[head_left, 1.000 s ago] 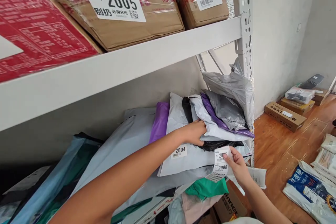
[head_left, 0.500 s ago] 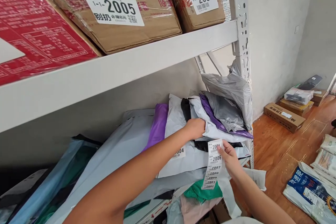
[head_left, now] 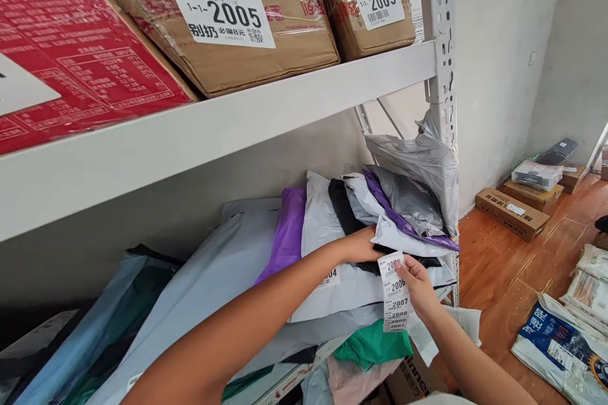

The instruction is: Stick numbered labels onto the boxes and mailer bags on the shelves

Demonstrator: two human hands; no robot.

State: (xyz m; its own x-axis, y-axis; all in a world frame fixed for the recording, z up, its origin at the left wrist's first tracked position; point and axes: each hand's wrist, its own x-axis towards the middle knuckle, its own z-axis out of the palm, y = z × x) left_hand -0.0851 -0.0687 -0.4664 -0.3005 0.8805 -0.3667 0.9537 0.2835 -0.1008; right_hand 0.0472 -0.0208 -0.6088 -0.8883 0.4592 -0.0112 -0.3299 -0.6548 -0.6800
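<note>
My right hand [head_left: 414,277] pinches the top of a strip of white number labels [head_left: 395,304], which hangs down in front of the shelf. The top label seems to read 2005, partly under my thumb, with 2006, 2007 and 2008 below. My left hand [head_left: 365,244] reaches in among stacked mailing bags, its fingers hidden under the edge of a white mailing bag [head_left: 390,232]. Just under that hand lies a black bag [head_left: 363,266]. Below is a larger white mailing bag [head_left: 351,294] with a label ending in 04, partly behind my left forearm.
Above runs a white shelf beam [head_left: 266,107], carrying a red box [head_left: 109,69] and cartons labelled 2005 [head_left: 294,44] and 2009 [head_left: 380,41]. A perforated upright [head_left: 444,69] stands right of the bags. Parcels [head_left: 513,212] lie on the wooden floor.
My left hand has moved slightly right and deeper under the white mailing bag, so its fingers are now hidden. The label strip hangs a little further right, and its lower labels have tilted.
</note>
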